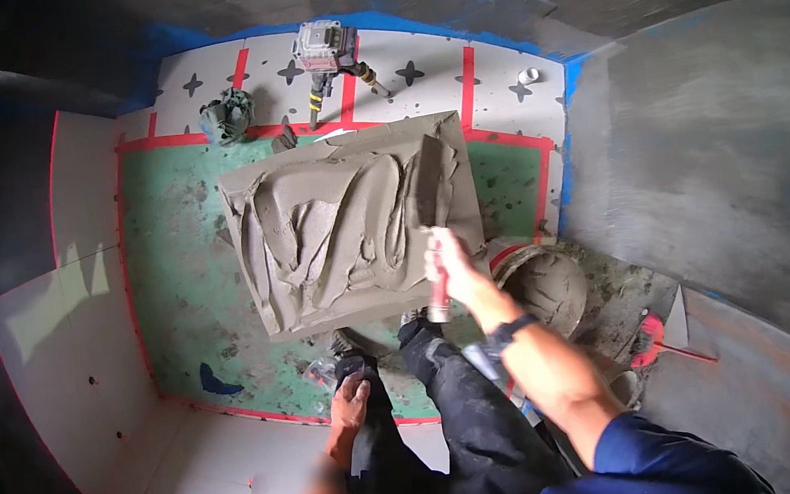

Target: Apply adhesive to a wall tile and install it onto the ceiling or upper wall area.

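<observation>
A square slab (313, 238) lies in front of me, coated in thick, ridged grey paste. My right hand (450, 267) is closed on the red-and-white handle of a trowel (429, 177), whose long, mortar-smeared blade is over the slab's right part. My left hand (350, 403) rests at my left knee with its fingers curled; whether anything is inside them is hidden.
A bucket (553, 290) of mortar stands right of the slab, near a red tool (648, 338). A tripod-mounted device (322, 50), crumpled cloth (227, 117) and white cup (529, 76) are along the back. Grey walls (726, 160) and red-taped white tiles (85, 341) surround the green floor (182, 277).
</observation>
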Tool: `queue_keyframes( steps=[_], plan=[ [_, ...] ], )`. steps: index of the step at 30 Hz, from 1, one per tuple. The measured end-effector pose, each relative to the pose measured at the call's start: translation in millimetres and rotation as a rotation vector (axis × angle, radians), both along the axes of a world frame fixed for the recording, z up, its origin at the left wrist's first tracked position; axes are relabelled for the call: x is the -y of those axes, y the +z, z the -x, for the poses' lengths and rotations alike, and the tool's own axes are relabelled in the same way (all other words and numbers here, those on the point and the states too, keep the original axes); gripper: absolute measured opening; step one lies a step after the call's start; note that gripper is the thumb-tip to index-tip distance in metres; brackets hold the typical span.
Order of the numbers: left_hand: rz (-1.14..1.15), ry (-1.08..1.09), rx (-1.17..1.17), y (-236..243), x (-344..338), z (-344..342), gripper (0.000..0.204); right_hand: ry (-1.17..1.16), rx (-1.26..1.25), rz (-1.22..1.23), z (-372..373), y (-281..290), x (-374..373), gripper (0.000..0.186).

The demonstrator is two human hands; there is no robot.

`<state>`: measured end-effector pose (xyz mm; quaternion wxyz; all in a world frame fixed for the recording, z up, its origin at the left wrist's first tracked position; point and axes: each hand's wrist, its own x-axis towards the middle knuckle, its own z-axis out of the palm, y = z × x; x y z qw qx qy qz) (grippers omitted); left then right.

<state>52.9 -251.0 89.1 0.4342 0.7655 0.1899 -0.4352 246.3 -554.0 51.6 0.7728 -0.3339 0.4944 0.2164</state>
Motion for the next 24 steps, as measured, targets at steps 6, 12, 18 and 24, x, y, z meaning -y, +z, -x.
queue_keyframes(
  steps=[6, 12, 18, 24],
  plan=[
    [-0.073, -0.006, -0.004, -3, -5, 4, 0.042, 1.125, 0.450, 1.113, -2, -22, -33, 0.034],
    [-0.029, 0.037, 0.009, -9, -41, 10, 0.041, 1.216, 0.160, 1.445, -58, 46, 39, 0.034],
    [-0.082, -0.037, 0.043, -23, -64, 30, 0.040, 1.304, 0.019, 1.401, -54, 56, 113, 0.038],
    [-0.144, -0.040, -0.032, -42, -84, 49, 0.044, 1.060, 0.176, 0.979, -48, -4, 166, 0.031]
  ],
)
